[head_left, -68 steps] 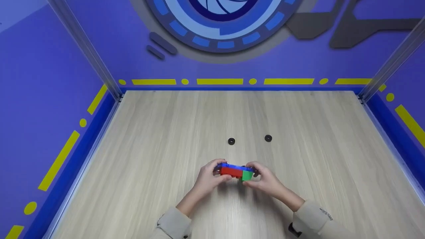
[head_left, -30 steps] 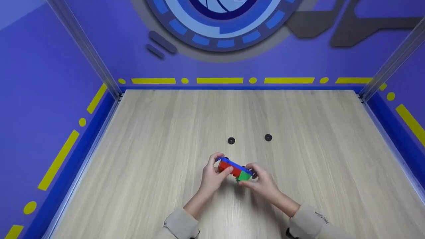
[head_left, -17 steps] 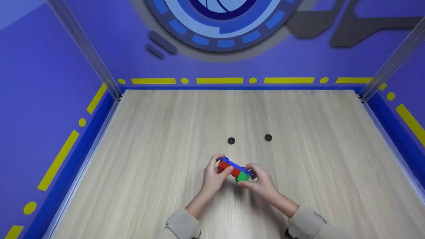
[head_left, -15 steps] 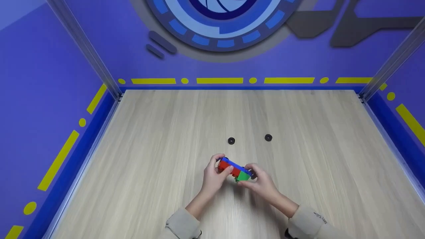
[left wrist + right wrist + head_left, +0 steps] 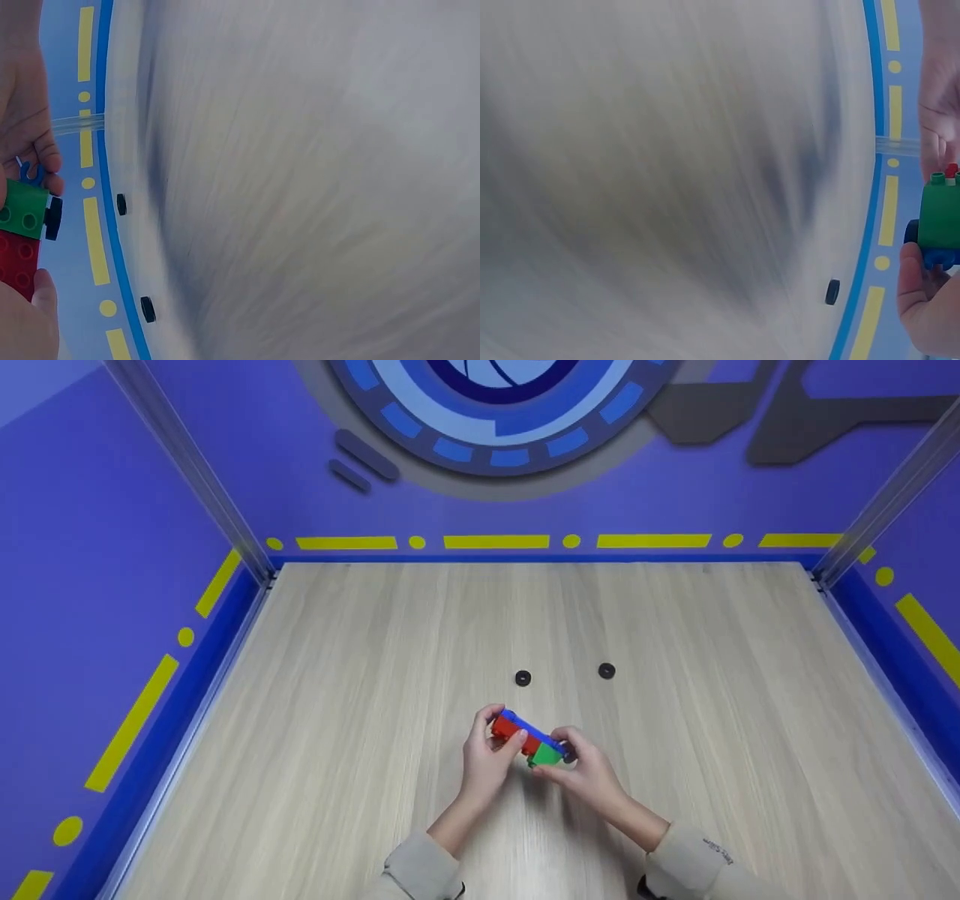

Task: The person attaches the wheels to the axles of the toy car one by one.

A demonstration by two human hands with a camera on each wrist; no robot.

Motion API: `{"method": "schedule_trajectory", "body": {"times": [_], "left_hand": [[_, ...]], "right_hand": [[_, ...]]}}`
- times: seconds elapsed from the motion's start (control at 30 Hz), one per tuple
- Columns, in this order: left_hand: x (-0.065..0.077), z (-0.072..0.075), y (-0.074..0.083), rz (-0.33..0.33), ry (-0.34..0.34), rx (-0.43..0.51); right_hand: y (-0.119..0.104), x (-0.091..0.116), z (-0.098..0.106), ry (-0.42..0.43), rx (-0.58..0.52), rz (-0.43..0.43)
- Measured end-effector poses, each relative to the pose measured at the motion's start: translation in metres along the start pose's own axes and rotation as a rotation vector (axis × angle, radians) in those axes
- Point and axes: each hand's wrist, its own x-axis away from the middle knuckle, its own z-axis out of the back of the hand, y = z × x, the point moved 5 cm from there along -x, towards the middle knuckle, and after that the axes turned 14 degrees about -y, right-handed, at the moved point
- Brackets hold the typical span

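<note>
A small toy car of building bricks [image 5: 507,728], red and green on a blue base, is held between both hands above the table, its left end tilted away. My left hand [image 5: 484,757] grips the red end, thumb across the red side. The right hand [image 5: 592,774] pinches the green end, thumb below the green brick [image 5: 547,755] and fingers behind the blue base. In the left wrist view a black wheel [image 5: 53,218] sits beside the studded green brick. A blue hook [image 5: 31,174] juts from the car's end there. Fingers hide much of the base.
Two loose black wheels lie flat on the wooden table [image 5: 360,697] beyond the hands, the left wheel [image 5: 523,684] nearer the car and the right wheel [image 5: 607,676] farther off. Blue-purple panels [image 5: 487,521] with yellow marks wall the back and sides.
From level, the car has been tilted so its left end points away, and the left thumb has moved onto the red side. Both hands have since shifted slightly. The loose wheels stay put.
</note>
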Motion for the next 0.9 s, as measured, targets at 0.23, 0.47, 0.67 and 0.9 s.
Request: {"method": "schedule_trajectory", "body": {"times": [0.23, 0.47, 0.67, 0.9], "left_hand": [[-0.002, 0.004, -0.002, 0.028, 0.009, -0.006], [0.003, 0.013, 0.012, 0.057, 0.027, 0.029], [0.006, 0.019, 0.020, 0.099, 0.064, -0.013], [0.001, 0.024, 0.003, 0.111, 0.075, 0.033]], "right_hand": [[0.000, -0.005, 0.002, -0.100, 0.007, -0.002], [0.009, -0.016, 0.021, -0.132, -0.070, -0.036], [0.030, -0.036, 0.047, -0.067, -0.128, -0.129], [0.060, -0.058, 0.075, -0.027, -0.130, -0.207]]}}
